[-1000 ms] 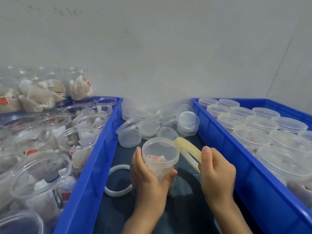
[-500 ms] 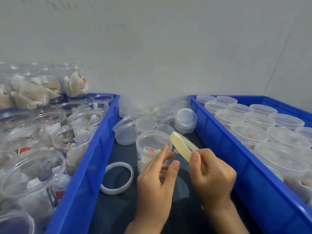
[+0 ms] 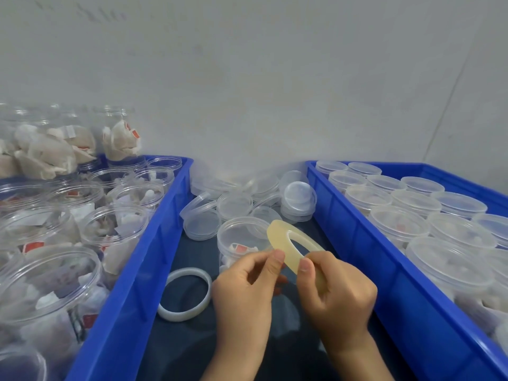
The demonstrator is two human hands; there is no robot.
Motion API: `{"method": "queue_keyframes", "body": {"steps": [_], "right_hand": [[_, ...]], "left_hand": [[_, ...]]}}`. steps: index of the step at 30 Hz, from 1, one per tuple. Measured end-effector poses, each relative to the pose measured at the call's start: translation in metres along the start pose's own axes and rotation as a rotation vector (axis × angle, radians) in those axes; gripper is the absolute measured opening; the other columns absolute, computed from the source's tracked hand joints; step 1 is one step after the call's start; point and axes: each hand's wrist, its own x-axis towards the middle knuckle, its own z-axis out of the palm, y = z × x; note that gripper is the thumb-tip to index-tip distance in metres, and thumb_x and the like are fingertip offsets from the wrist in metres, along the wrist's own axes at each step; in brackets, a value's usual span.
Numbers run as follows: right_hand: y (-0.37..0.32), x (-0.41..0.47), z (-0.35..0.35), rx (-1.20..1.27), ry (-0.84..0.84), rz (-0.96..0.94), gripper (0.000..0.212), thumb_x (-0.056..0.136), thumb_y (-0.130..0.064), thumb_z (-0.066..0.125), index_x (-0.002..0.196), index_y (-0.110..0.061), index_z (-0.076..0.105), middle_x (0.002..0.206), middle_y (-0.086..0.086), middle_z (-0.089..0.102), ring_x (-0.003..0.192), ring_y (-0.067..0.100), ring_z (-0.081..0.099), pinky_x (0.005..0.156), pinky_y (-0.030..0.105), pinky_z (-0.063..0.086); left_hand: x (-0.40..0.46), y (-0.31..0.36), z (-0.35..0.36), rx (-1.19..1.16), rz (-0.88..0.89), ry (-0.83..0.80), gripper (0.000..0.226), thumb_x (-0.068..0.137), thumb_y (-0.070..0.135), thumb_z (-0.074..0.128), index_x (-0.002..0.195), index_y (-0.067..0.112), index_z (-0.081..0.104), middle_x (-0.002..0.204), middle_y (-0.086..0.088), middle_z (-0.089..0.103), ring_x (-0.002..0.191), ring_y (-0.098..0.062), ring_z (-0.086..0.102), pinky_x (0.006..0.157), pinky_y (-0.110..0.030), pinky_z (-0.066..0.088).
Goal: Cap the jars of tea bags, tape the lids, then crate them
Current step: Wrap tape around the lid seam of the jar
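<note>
Two glossy blue crates flank the capped jar: the left crate holds open jars, the right crate lidded ones. Just in front of the jar, the right hand grips a translucent yellowish tape roll; the left hand pinches, apparently, its free end. A white ring lies left of the jar.

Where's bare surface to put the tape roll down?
The dark surface between the blue crates, near the white ring and below the hands. Crowded: loose lids at the back, both crates full of jars.
</note>
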Motion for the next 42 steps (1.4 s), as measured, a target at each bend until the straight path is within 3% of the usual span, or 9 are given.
{"method": "queue_keyframes", "body": {"steps": [5, 9, 18, 22, 26, 31, 34, 39, 42], "right_hand": [[0.001, 0.014, -0.006, -0.050, -0.024, 0.031, 0.056, 0.097, -0.039, 0.036, 0.059, -0.009, 0.065, 0.044, 0.000, 0.052, 0.035, 0.019, 0.047, 0.034, 0.028, 0.039], [0.004, 0.035, -0.009, -0.217, -0.121, 0.099, 0.046, 0.085, -0.044, 0.044, 0.056, -0.012, 0.060, 0.038, -0.001, 0.047, 0.030, 0.020, 0.043, 0.032, 0.025, 0.033], [0.019, 0.011, -0.018, -0.070, -0.390, 0.140, 0.069, 0.093, -0.065, 0.014, 0.087, -0.021, 0.067, 0.047, -0.010, 0.051, 0.039, 0.008, 0.049, 0.038, 0.023, 0.034], [0.025, 0.009, -0.025, 0.091, -0.732, 0.370, 0.050, 0.062, -0.087, 0.038, 0.102, -0.057, 0.033, 0.066, -0.015, 0.056, 0.064, -0.001, 0.055, 0.054, 0.013, 0.036], [0.038, 0.010, -0.033, 0.059, -0.780, 0.393, 0.028, 0.069, -0.049, 0.072, 0.089, -0.043, 0.053, 0.069, -0.026, 0.059, 0.069, -0.003, 0.056, 0.054, 0.018, 0.038], [0.036, 0.011, -0.035, 0.029, -0.700, 0.411, 0.024, 0.064, -0.060, 0.063, 0.076, -0.040, 0.057, 0.069, -0.028, 0.059, 0.060, 0.003, 0.057, 0.056, 0.030, 0.047], [0.036, 0.010, -0.034, -0.035, -0.617, 0.367, 0.028, 0.064, -0.060, 0.060, 0.077, -0.035, 0.057, 0.061, -0.020, 0.058, 0.058, 0.004, 0.055, 0.053, 0.028, 0.045], [0.037, 0.011, -0.033, -0.186, -0.508, 0.149, 0.018, 0.070, -0.017, 0.081, 0.073, -0.023, 0.065, 0.054, -0.009, 0.056, 0.047, 0.015, 0.049, 0.043, 0.025, 0.040], [0.038, 0.012, -0.033, -0.138, -0.667, 0.367, 0.013, 0.077, -0.035, 0.073, 0.074, -0.035, 0.060, 0.056, -0.015, 0.058, 0.055, 0.008, 0.053, 0.052, 0.025, 0.041]], "left_hand": [[0.006, 0.012, -0.001, 0.157, 0.176, 0.011, 0.016, 0.085, 0.022, 0.066, 0.070, 0.021, 0.072, 0.061, 0.011, 0.068, 0.052, -0.001, 0.063, 0.051, -0.008, 0.044], [0.019, 0.019, -0.018, 0.597, 0.586, -0.055, 0.038, 0.088, 0.048, 0.055, 0.067, 0.021, 0.072, 0.054, 0.010, 0.063, 0.048, -0.007, 0.058, 0.049, -0.031, 0.050], [0.007, -0.017, -0.029, 0.814, 1.028, 0.066, 0.031, 0.087, 0.019, 0.058, 0.058, 0.010, 0.063, 0.053, 0.003, 0.053, 0.046, -0.014, 0.045, 0.045, -0.024, 0.037], [0.011, -0.020, -0.032, 0.804, 0.946, 0.070, 0.028, 0.088, 0.019, 0.056, 0.064, 0.007, 0.066, 0.058, 0.001, 0.058, 0.050, -0.014, 0.048, 0.051, -0.021, 0.037], [0.011, -0.019, -0.034, 0.623, 0.550, 0.029, 0.032, 0.090, 0.027, 0.056, 0.067, 0.008, 0.069, 0.058, 0.002, 0.063, 0.052, -0.016, 0.056, 0.053, -0.031, 0.045], [0.009, -0.015, -0.024, 0.156, -0.020, 0.044, 0.025, 0.089, 0.015, 0.062, 0.065, 0.011, 0.067, 0.051, 0.003, 0.059, 0.042, -0.003, 0.045, 0.044, -0.015, 0.042], [0.008, -0.016, -0.028, 0.248, 0.053, 0.064, 0.027, 0.090, 0.023, 0.059, 0.065, 0.013, 0.065, 0.053, 0.005, 0.060, 0.043, -0.004, 0.046, 0.048, -0.019, 0.044], [0.004, -0.022, -0.029, 0.420, 0.257, 0.183, 0.023, 0.091, 0.023, 0.056, 0.069, 0.021, 0.060, 0.060, 0.008, 0.062, 0.056, -0.007, 0.058, 0.060, -0.036, 0.049], [0.003, -0.021, -0.027, 0.303, 0.173, 0.138, 0.023, 0.092, 0.019, 0.055, 0.070, 0.024, 0.060, 0.065, 0.010, 0.065, 0.052, -0.004, 0.059, 0.058, -0.030, 0.050]]}}
